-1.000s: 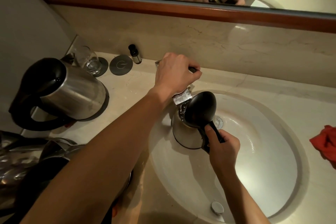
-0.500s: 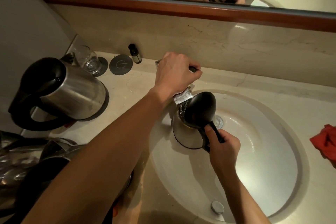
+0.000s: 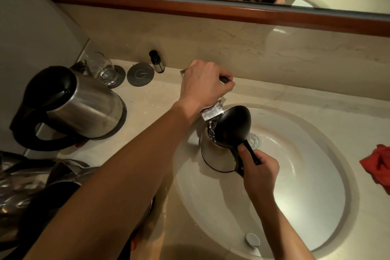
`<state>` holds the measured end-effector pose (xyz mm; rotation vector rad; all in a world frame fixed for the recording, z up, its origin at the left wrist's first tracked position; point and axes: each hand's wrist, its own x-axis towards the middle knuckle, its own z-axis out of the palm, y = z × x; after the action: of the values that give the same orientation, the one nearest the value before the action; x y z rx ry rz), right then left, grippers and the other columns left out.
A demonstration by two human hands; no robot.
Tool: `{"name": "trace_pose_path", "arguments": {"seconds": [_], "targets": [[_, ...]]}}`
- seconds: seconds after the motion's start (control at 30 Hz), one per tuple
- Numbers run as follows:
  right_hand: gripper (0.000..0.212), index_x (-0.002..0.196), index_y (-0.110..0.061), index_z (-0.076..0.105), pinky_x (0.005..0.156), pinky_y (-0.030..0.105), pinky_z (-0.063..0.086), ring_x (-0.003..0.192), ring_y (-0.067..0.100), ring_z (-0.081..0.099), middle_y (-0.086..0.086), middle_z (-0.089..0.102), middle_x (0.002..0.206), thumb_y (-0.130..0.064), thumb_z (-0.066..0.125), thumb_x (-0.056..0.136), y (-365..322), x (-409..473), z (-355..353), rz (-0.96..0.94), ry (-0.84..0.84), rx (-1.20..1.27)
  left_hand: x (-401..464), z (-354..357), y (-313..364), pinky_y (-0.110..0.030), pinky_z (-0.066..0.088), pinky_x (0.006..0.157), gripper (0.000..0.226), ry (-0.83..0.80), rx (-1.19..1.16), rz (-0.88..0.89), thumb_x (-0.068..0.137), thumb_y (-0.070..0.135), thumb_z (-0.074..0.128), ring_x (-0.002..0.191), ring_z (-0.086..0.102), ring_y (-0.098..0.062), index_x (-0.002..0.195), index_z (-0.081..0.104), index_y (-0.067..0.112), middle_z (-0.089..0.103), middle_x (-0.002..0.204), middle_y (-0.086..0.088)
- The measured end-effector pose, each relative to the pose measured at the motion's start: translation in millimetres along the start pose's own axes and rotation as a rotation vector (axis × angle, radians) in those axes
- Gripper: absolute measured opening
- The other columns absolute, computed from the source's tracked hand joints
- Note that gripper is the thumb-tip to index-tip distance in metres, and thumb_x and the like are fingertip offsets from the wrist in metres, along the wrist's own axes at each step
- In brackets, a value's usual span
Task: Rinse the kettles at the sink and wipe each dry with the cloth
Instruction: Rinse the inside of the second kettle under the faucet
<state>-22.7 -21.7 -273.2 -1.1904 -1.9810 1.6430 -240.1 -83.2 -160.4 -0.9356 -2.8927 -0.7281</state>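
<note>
Kettle (image 3: pixel 217 154), steel with its black lid flipped up, sits inside the oval white sink (image 3: pixel 306 207), under the tap spout (image 3: pixel 211 112), where water runs into its open top. The right hand (image 3: pixel 260 173) curls around the kettle's black handle. The left hand (image 3: pixel 205 83) reaches across, fingers wrapped over the tap lever. A second steel kettle (image 3: pixel 69 110) stands on the marble counter (image 3: pixel 316 99) at left. A red cloth (image 3: pixel 377 165) lies bunched on the counter at the right edge. A drinking glass (image 3: pixel 101 68) and a small dark bottle (image 3: pixel 156 61) stand near the back wall.
</note>
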Motion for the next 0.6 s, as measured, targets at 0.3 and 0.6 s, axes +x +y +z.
{"name": "trace_pose_path", "arguments": {"seconds": [0.3,0.6], "targets": [[0.079,0.067,0.014,0.057,0.057,0.038,0.038,0.055,0.025,0.039,0.034,0.047,0.060,-0.064,0.066,0.073,-0.8,0.2,-1.2,-0.037,-0.007,0.008,0.1,0.1,-0.4,-0.027,0.037,0.079,0.020,-0.003,-0.008,-0.007,0.086,0.045,0.063,0.084,0.065,-0.019,0.091,0.079,0.033,0.075,0.080,0.008],[0.077,0.064,0.012,0.058,0.053,0.048,0.044,0.053,0.041,0.042,0.033,0.047,0.059,-0.064,0.065,0.074,-1.8,-0.4,-1.1,-0.065,0.009,-0.033,-0.6,0.1,-0.1,-0.026,0.035,0.075,0.021,-0.008,-0.008,-0.003,0.085,0.043,0.062,0.083,0.065,-0.020,0.090,0.079,0.033,0.075,0.080,0.007]]}}
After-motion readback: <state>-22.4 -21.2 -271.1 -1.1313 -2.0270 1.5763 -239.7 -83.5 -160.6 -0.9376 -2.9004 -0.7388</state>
